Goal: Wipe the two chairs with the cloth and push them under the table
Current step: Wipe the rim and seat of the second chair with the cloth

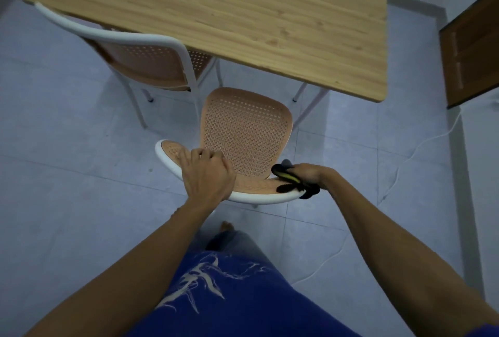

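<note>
Two chairs of one kind are counted, each with a white tubular frame and a peach perforated seat and back. One desk (216,7) with a pale pine-grain top is spread across the upper part of the frame. One black cloth with a yellow stripe, two hands, one white cable and one dark brown wooden panel are counted as well.

The far chair (145,61) is found in the upper left of the frame, its seat partly hidden beneath the desk edge. Its back rail is run from the upper left down toward the centre.

The near chair (245,131) is placed at the centre of the frame, its seat wholly in view. Its front edge is pointed up the frame toward the desk and lies just short of the desk's near edge. Its curved backrest is turned toward the bottom of the frame, with the long axis laid from left to right.

The top rail of that backrest is gripped left of its middle by the left hand (208,174), fingers curled over it. The cloth (287,178) is clenched in the right hand (310,173) and pressed to the right end of the same rail, its long axis slanted from upper left to lower right. The hands are set apart, with a stretch of rail between them.

The cable (421,145) is trailed over the pale tiled floor (67,174) at the right, and the panel (472,53) is seen at the right edge
</note>
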`<action>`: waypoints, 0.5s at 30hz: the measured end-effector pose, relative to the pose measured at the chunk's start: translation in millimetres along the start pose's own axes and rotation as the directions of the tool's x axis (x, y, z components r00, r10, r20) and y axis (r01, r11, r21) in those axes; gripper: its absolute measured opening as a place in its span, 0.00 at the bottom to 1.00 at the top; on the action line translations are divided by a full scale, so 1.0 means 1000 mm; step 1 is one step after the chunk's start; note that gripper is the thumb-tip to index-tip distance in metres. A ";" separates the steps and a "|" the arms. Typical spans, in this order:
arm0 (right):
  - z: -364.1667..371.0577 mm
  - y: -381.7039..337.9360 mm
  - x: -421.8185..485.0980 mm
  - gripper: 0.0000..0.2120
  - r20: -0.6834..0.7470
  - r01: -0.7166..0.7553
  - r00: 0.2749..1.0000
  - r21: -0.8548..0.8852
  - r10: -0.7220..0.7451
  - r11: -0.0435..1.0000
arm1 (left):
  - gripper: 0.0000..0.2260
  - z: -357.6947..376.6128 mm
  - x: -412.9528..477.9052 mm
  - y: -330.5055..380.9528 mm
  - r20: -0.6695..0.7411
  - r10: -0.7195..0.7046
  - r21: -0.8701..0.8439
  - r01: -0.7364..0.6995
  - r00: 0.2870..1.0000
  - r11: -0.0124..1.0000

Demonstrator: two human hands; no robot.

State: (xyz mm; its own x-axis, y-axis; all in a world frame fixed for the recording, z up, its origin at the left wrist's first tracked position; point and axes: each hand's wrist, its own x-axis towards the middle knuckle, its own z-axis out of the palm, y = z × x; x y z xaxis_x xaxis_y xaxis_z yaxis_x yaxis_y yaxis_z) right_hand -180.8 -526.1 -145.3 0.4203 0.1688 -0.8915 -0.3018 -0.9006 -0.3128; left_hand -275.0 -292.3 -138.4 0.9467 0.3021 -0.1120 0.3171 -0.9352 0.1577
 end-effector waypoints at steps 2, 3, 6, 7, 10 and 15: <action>0.016 -0.002 -0.010 0.18 -0.063 0.111 0.991 -0.115 -0.119 0.987 | 0.19 0.002 0.000 0.001 -0.006 -0.004 -0.002 0.004 1.000 1.000; 0.026 -0.005 -0.014 0.18 -0.097 0.142 0.981 -0.219 -0.166 0.965 | 0.19 0.002 0.001 0.002 -0.011 -0.005 -0.001 0.005 1.000 1.000; 0.041 -0.013 -0.014 0.20 -0.189 0.106 0.966 -0.337 -0.178 0.935 | 0.19 0.002 0.000 0.001 -0.002 -0.005 -0.009 0.005 1.000 1.000; 0.036 -0.014 -0.011 0.20 -0.187 0.094 0.971 -0.270 -0.148 0.958 | 0.19 0.002 0.000 0.001 -0.014 -0.002 -0.008 0.002 1.000 1.000; 0.017 0.004 0.005 0.15 -0.160 0.041 0.987 0.135 -0.019 0.990 | 0.19 0.002 -0.001 0.000 -0.009 0.005 -0.016 -0.005 1.000 1.000; 0.034 0.023 0.002 0.10 -0.200 0.071 0.962 0.843 0.188 0.534 | 0.19 0.003 -0.001 0.000 -0.013 0.012 -0.021 -0.012 1.000 1.000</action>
State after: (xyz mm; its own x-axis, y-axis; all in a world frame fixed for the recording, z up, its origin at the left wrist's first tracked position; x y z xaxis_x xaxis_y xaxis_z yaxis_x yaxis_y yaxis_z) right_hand -215.7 -532.9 -164.9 0.5184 -0.0871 -0.8507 -0.8525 -0.1310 -0.5060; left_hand -276.3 -293.3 -140.8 0.9510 0.2935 -0.0970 0.3068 -0.9347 0.1794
